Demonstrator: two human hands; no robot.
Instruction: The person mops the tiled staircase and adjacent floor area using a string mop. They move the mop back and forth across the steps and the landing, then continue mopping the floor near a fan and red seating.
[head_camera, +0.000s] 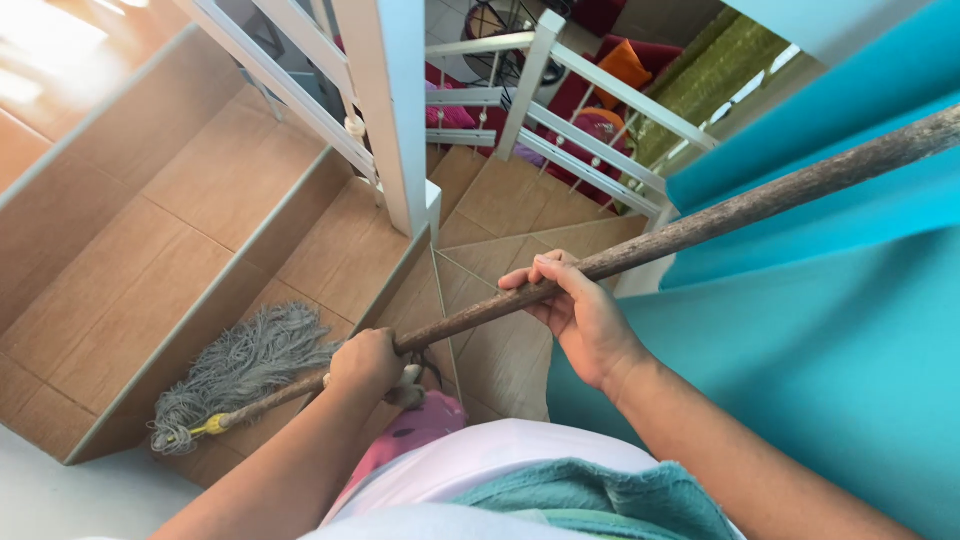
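I look down over a tiled staircase (215, 215) with tan treads. My left hand (365, 362) is clenched around the lower part of a rough wooden mop handle (700, 225), and my right hand (580, 312) grips it higher up, fingers curled over the top. The handle slants from the upper right down to a grey string mop head (245, 365) lying on a step, bound on with a yellow fitting (212, 425). A white railing (385, 110) stands beside the steps, and a turquoise wall (830, 330) fills the right.

Bare forearms without sleeves, white top, teal cloth at the waist, pink spotted garment below
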